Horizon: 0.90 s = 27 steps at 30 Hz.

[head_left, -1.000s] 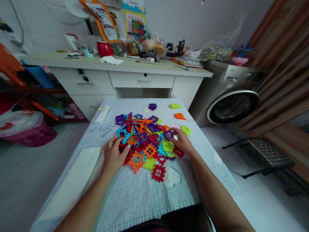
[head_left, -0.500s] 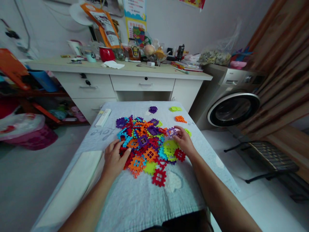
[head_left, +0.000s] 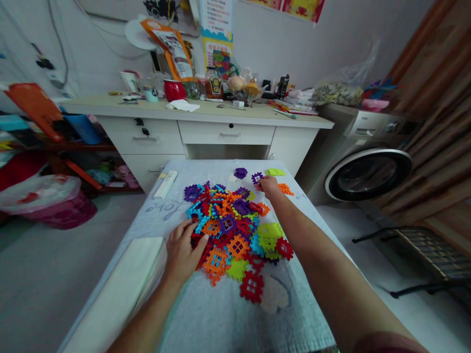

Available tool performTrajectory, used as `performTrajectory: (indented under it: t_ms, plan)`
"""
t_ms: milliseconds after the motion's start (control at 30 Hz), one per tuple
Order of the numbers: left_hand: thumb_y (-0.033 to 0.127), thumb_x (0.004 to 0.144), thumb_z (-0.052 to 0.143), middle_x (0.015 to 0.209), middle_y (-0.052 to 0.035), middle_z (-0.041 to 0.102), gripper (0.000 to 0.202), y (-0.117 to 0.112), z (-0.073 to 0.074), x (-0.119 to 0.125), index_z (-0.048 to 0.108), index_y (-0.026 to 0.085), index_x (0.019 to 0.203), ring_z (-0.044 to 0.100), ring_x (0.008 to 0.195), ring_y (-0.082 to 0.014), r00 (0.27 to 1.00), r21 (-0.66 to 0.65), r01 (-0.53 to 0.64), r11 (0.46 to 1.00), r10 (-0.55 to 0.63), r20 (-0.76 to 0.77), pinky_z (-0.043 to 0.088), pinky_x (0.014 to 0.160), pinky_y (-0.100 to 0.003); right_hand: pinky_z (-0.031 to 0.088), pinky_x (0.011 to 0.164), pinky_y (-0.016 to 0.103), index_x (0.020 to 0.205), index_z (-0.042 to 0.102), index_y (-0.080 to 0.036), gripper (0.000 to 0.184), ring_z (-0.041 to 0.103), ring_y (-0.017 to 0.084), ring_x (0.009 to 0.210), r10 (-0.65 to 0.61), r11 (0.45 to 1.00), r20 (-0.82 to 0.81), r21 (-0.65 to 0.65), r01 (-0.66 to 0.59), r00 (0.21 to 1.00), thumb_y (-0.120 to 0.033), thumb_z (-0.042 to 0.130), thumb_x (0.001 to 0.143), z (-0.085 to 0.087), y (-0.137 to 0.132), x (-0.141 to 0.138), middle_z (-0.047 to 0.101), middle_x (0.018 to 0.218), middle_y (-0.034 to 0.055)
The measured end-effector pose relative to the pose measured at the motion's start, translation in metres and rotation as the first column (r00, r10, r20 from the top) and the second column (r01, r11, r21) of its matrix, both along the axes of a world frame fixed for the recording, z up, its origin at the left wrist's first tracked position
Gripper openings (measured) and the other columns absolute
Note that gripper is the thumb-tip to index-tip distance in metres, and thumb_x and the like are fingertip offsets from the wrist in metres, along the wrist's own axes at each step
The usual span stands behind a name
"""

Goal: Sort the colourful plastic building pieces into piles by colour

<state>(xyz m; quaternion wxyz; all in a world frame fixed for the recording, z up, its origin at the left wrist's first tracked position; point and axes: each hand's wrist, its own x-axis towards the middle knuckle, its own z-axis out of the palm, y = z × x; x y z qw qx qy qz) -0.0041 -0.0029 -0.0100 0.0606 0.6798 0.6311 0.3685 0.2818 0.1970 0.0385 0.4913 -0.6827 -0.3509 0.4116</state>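
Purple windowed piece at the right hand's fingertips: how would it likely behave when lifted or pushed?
The purple windowed piece seems stiff: its outline looks flat though the right hand grips only one side. It is probably light, being cut through with openings. Pushed into the piled pieces, its notched edges might catch.

My feed centres on a white drawer desk (head_left: pixel 206 131), its pale top backed by a light grey wall (head_left: pixel 275 49). Above the desk I see a blue-and-yellow printed poster (head_left: pixel 217 22) and, higher over its right half, a red-and-yellow wall print (head_left: pixel 303 7). Right of the desk stands a silver front-loading washing machine (head_left: pixel 349 139), with a brown curtain (head_left: pixel 441 88) beyond. Left of the desk I make out a reddish wooden shelf (head_left: pixel 105 147) and a pink wastebasket (head_left: pixel 68 211). A cloth-covered table (head_left: pixel 206 318) stands before the desk. Cool, soft light reaches the pale floor (head_left: pixel 110 215).
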Motion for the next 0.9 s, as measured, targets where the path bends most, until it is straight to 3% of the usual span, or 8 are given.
performTrajectory:
  t_ms: [167,367,700,900]
  plan:
    - [0.05,0.085,0.052,0.127,-0.0116,0.056,0.044,0.0,0.0,-0.001,0.061,0.021,0.115,0.05,0.12,-0.0311,1.0,-0.011,0.0,1.0,0.0,0.006,0.038,0.104,-0.051,0.053,0.051,0.024,0.095,0.06,-0.016,0.017,0.062,0.013,0.051,-0.048,0.998,0.083,-0.022,0.05,0.995,-0.01,0.061,0.079,-0.014,0.039,-0.009,0.057,0.057,-0.0021]
    - [0.05,0.085,0.051,0.128,-0.011,0.056,0.043,0.0,0.001,0.0,0.061,0.021,0.115,0.051,0.119,-0.0303,1.0,-0.019,0.006,1.0,-0.006,-0.011,0.038,0.103,-0.05,0.051,0.057,0.025,0.093,0.067,-0.014,0.017,0.065,0.016,0.059,-0.015,1.0,0.203,-0.001,0.015,0.979,-0.015,0.064,0.076,-0.02,0.058,-0.011,0.063,0.06,0.0034]
    - [0.048,0.086,0.052,0.127,-0.0111,0.057,0.043,-0.001,0.001,-0.001,0.061,0.021,0.117,0.051,0.12,-0.03,1.0,-0.001,0.005,1.0,-0.005,-0.025,0.039,0.103,-0.05,0.052,0.076,0.026,0.1,0.067,-0.017,0.033,0.064,0.016,0.09,0.182,0.966,0.215,0.143,-0.215,0.959,-0.012,0.054,0.071,-0.023,0.044,-0.018,0.07,0.103,0.005]
    - [0.049,0.087,0.05,0.126,-0.0119,0.057,0.043,-0.002,0.003,0.001,0.061,0.019,0.117,0.051,0.119,-0.0303,0.999,0.003,0.006,1.0,-0.006,-0.036,0.039,0.104,-0.05,0.051,0.071,0.025,0.097,0.065,-0.017,0.028,0.062,0.013,0.081,0.273,0.942,0.166,0.151,-0.298,0.947,-0.011,0.055,0.071,-0.018,0.018,-0.003,0.069,0.1,0.0048]
